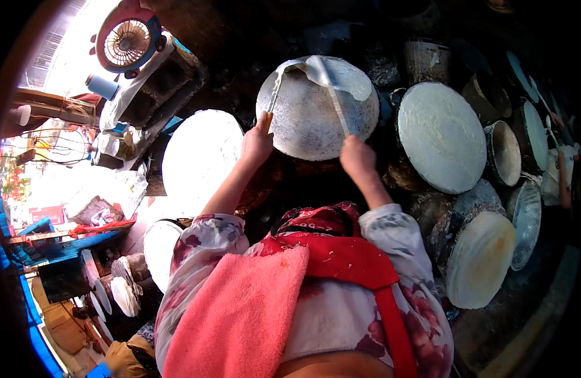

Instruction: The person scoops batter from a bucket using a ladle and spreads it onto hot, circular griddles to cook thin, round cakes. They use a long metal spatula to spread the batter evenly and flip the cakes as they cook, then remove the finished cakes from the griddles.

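In front of me is a round, domed metal griddle point(303, 129), its near part bare and mottled grey. A thin white sheet of cooked batter point(353, 82) lies over its far right part and is bunched along the far edge. My left hand point(258, 140) is closed around the brown handle of a thin spatula point(274, 94), whose far end touches the sheet's left end. My right hand point(358, 159) grips a pale flat stick point(336, 104). Its blurred tip meets the sheet near the far rim. My fingers are partly hidden from above.
White-coated round griddles stand to the left point(202, 157) and right point(441, 135), with a yellowish round top point(482, 261) lower right. Pots point(504, 153) crowd the right side. A fan point(127, 43) is far left. Another person's arm point(564, 179) shows at the right edge.
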